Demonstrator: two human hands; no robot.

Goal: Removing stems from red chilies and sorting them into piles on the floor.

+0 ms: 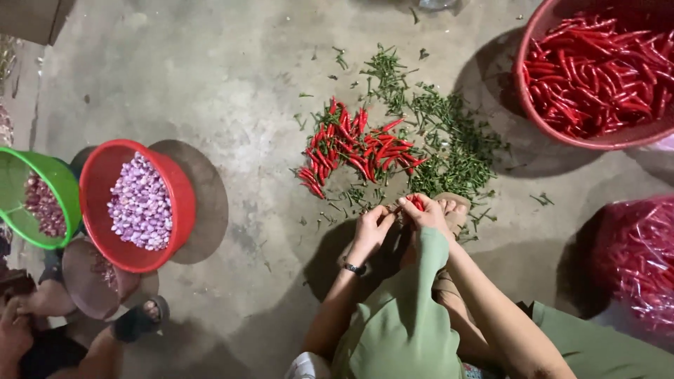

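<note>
Right hand [423,213] is closed around a few red chillies [417,203], whose tips show between thumb and fingers. Left hand [372,226] sits touching it on the side away from the large red basin [537,42], fingers curled in toward the same chillies; whether it grips a stem or a chilli cannot be told. A dark band [354,269] circles the left wrist.

Landmark: the chilli pile [354,149] on the concrete floor [232,77].
- Both hands are just below the pile, nearer the person.
- Green stems [449,140] lie scattered beside and behind the pile, on the side toward the large red basin.
- The large red basin, filled with red chillies, stands well apart from the pile at the upper right.
- A clear bag of red chillies [635,260] lies well apart at the lower right.
- A red bowl [95,189] of peeled purple shallots stands well apart on the left, touching a green bowl [60,182] of darker ones.
- Another person's sandalled foot [140,316] is below the red bowl.
</note>
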